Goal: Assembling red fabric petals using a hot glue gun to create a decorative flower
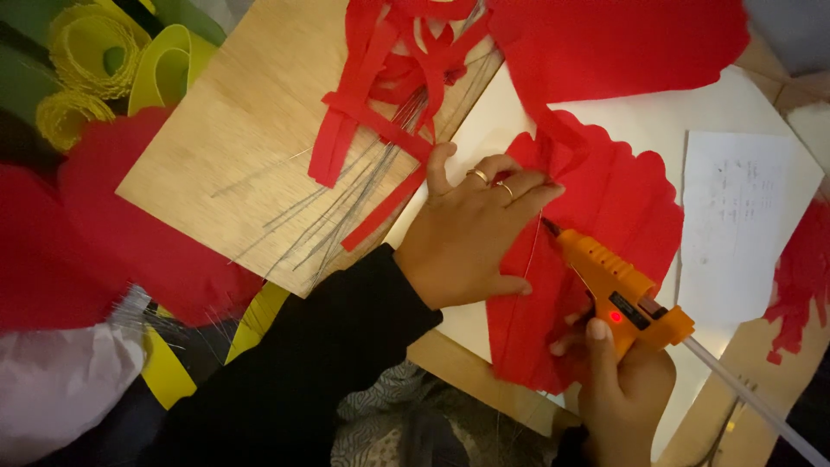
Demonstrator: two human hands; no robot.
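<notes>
Left hand: fingers pressed flat on a scalloped red paper piece lying on a white sheet on the worktop. Right hand: wrapped around an orange glue gun, nozzle at the paper's fold beside the left fingertips. Nearby: wooden board bearing thin wires, red paper strips; yellow paper rolls upper left.

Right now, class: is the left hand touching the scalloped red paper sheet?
Touching. The head view shows the left hand pressed flat on the scalloped red paper sheet, fingertips on its gathered top edge, no gap visible.
</notes>
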